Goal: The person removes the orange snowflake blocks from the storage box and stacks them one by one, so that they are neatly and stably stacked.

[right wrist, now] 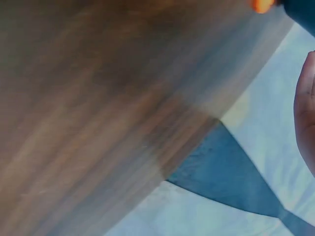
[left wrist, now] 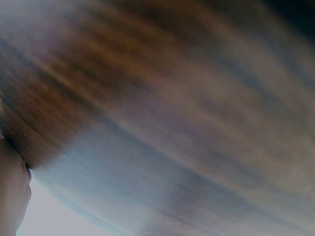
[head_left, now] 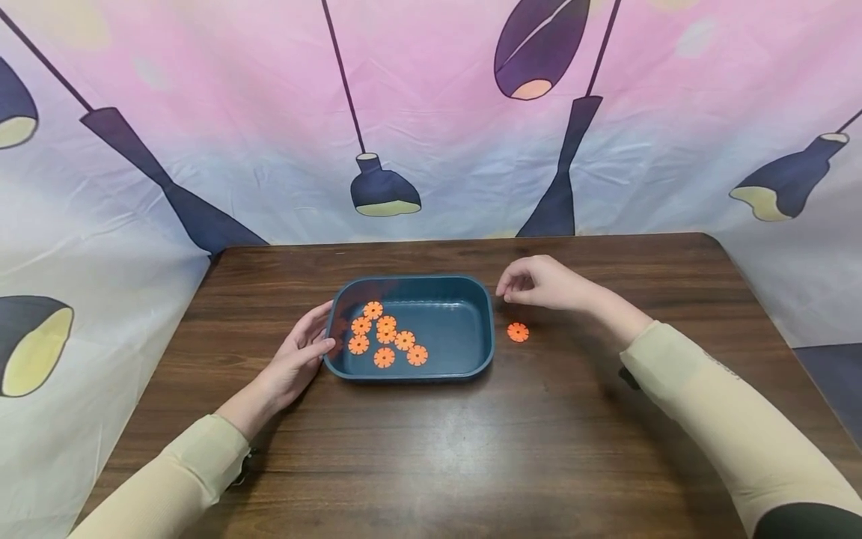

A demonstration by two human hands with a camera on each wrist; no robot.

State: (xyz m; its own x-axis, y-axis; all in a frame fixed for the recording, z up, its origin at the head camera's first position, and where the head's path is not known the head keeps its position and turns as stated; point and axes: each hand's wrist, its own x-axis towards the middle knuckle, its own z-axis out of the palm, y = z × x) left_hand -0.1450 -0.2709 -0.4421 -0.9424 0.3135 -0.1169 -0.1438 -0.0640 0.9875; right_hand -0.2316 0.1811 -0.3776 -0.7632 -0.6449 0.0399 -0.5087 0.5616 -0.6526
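Note:
A dark blue rectangular tray with rounded corners sits on the wooden table, several orange notched discs lying in its left half. At the tray's left end my left hand grips the wall, thumb at the rim and fingers along the outside. My right hand hovers just past the tray's right end, its fingers loosely bent and nothing visible in them. Below it, a single orange notched disc lies on the table. The right wrist view catches part of an orange disc beside a dark blue edge.
The dark wood table reaches back to a hanging cloth printed with lamps. In the right wrist view, the table's edge meets that cloth. The left wrist view is mostly blurred wood.

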